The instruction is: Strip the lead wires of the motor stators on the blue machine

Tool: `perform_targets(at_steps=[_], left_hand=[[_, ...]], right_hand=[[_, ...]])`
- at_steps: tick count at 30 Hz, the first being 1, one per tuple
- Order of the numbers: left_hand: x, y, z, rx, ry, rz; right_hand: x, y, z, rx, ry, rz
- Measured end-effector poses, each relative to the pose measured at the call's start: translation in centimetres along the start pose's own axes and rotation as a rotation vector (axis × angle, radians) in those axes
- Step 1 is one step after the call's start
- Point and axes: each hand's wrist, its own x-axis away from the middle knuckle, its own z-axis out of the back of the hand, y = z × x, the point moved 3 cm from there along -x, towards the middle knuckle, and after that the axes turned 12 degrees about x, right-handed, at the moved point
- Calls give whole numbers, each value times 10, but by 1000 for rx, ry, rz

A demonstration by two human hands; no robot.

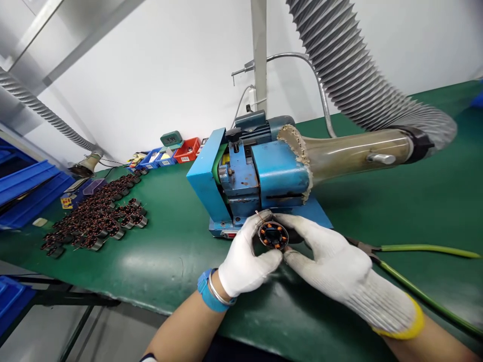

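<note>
Both my hands wear white knit gloves and meet just in front of a blue machine [249,173]. My left hand [245,261] pinches a small round wound stator [273,235] with copper coils and an orange core, thumb below and fingers above. My right hand [332,261] grips the same stator from the right, its fingers closed around the rim. A thin wire end sticks up from the stator toward the machine's front opening.
A large pile of similar copper-wound stators [98,218] lies on the green bench [396,201] at left. A clear nozzle with a ribbed grey extraction hose [350,75] joins the machine's right side. Green-handled pliers [415,249] lie at right. Blue bins [26,193] stand far left.
</note>
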Motion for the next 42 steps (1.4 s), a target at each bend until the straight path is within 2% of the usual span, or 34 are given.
perform_targets(at_steps=[3,5,8,11,16,18,20,22,24,25,27,31,33,37,42], left_hand=[[0,2,-3,15,-4,27],[0,4,-4,56,-4,56],[-1,8,-3,139,20,103],[-1,5,0,275,43,171],[0,-1,1,507,21,219],[-1,-1,0,477,22,213],[-3,0,0,388,19,212],[-4,0,0,304,19,209],[-5,-1,-1,266,35,211],[-5,-1,-1,268,44,215],[-6,-2,-3,290,58,216],[-7,1,-6,268,63,171],[-8,2,-6,244,67,164],[-9,2,-5,278,84,195],[-8,0,-5,353,93,232]], right_hand=[[1,3,1,31,43,-45],[0,5,4,-23,26,-111],[-2,7,13,-288,-20,-218],[-4,6,19,-475,7,-256],[-3,0,13,-310,28,-146],[-4,-2,15,-267,35,-105],[-6,0,20,-325,27,-122],[-7,5,28,-441,53,-235],[-7,12,36,-498,141,-358],[-6,13,38,-483,174,-366],[-6,9,38,-372,174,-231],[-4,-7,28,32,173,188],[-4,-11,25,147,183,295],[-3,-15,25,206,175,350],[3,-17,20,280,224,286]])
